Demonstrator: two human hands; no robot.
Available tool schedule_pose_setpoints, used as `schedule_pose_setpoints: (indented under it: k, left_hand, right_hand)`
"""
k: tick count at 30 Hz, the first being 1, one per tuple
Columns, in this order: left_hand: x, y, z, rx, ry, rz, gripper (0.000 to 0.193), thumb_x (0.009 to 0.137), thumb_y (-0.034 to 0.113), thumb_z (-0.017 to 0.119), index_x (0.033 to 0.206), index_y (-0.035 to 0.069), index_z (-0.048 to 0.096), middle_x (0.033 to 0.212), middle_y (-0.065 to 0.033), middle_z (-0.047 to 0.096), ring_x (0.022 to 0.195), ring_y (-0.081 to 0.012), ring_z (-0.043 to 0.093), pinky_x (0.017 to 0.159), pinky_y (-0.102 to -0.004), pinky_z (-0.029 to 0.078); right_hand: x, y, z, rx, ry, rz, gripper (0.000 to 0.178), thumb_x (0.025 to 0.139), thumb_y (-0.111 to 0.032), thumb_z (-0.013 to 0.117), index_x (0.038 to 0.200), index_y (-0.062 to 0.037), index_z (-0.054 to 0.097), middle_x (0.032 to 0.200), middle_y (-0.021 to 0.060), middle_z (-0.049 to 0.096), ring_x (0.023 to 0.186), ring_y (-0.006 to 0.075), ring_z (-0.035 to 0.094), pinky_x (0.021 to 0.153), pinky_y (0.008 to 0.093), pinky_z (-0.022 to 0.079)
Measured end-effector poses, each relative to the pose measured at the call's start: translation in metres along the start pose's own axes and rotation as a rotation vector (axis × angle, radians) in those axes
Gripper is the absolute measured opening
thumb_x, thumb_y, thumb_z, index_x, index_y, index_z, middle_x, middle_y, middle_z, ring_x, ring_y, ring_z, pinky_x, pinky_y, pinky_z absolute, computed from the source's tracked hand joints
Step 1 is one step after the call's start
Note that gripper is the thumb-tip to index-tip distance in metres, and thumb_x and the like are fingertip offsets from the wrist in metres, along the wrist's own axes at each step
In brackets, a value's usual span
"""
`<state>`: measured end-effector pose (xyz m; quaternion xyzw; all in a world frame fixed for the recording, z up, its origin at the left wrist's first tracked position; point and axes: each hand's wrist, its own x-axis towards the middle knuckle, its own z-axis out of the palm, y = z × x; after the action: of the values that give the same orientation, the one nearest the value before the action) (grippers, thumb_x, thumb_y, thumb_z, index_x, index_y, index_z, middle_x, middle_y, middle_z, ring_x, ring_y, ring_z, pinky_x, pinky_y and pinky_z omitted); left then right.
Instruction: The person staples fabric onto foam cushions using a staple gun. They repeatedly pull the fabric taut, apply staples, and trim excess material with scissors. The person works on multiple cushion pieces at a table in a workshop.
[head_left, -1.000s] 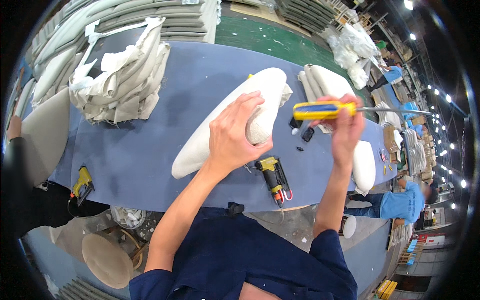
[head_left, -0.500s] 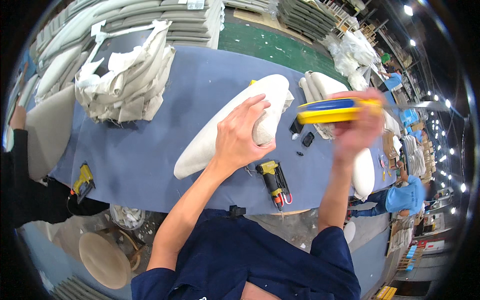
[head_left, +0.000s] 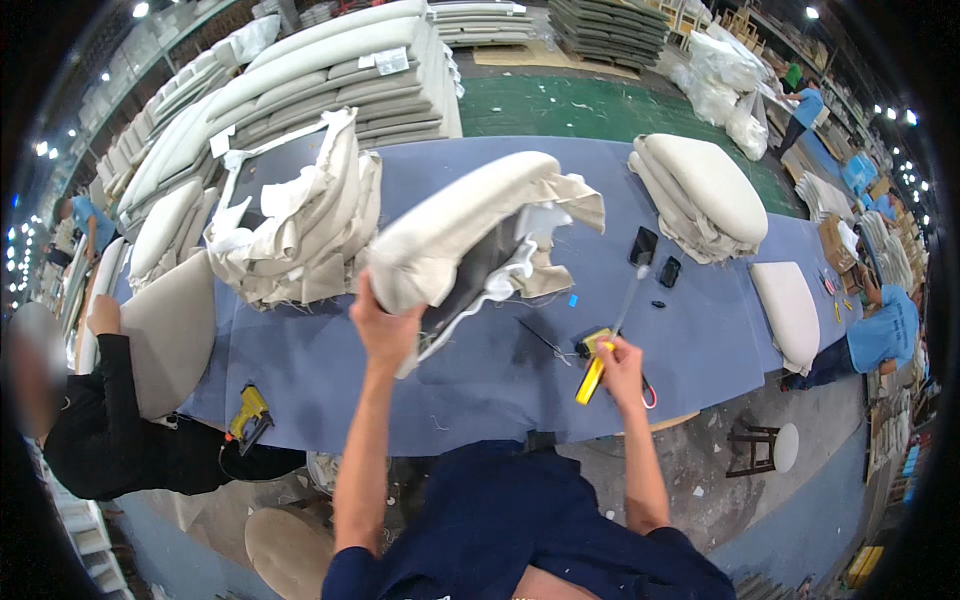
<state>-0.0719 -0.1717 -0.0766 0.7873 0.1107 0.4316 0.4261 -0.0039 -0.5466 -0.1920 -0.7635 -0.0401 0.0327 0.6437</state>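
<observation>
My left hand point(head_left: 388, 325) is closed on the near end of a cream upholstered seat cushion point(head_left: 470, 215). The cushion is lifted off the table and tilted, baring its dark underside and loose, ragged fabric edges. My right hand point(head_left: 622, 372) grips a utility knife point(head_left: 592, 378) with a yellow and blue handle. Its long, thin blade points away from me, toward the phone. Just behind that hand, partly hidden, lies a yellow and black staple gun point(head_left: 590, 342). A thin dark tool point(head_left: 542, 338) rests on the table between my hands.
The blue-covered table point(head_left: 480, 400) carries a pile of fabric-covered pieces point(head_left: 295, 230) at left and stacked cushions point(head_left: 700, 195) at right. A phone point(head_left: 643, 246) and a small black case point(head_left: 670, 271) lie nearby. Another staple gun point(head_left: 250, 415) sits near a person in black point(head_left: 120, 420).
The cushion has been raised and turned from lying smooth side up to showing its underside. My right hand has moved lower and nearer with the knife. The view has shifted.
</observation>
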Motion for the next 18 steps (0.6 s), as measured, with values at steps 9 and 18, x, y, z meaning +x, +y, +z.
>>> schedule_pose_setpoints:
  k: [9, 18]
  left_hand:
    - [0.031, 0.072, -0.091, 0.315, -0.187, 0.045, 0.067, 0.074, 0.007, 0.089, 0.132, -0.005, 0.059, 0.115, -0.0163, 0.073, 0.107, -0.0198, 0.069, 0.093, -0.0346, 0.053]
    - [0.0, 0.056, -0.127, 0.568, 0.07, 0.086, 0.079, 0.062, 0.022, 0.091, 0.132, 0.004, 0.059, 0.121, -0.0173, 0.069, 0.108, -0.0368, 0.069, 0.092, -0.0445, 0.056]
  right_hand:
    - [-0.017, 0.07, -0.001, -0.297, -0.088, 0.028, 0.031, 0.097, -0.023, 0.067, 0.087, 0.0057, 0.066, 0.061, 0.0085, 0.058, 0.054, 0.0123, 0.053, 0.051, 0.0338, 0.041]
    - [0.049, 0.146, 0.05, -0.5, -0.265, -0.002, 0.032, 0.095, -0.014, 0.07, 0.122, 0.0032, 0.066, 0.078, 0.0133, 0.06, 0.07, 0.0155, 0.056, 0.064, 0.0342, 0.046]
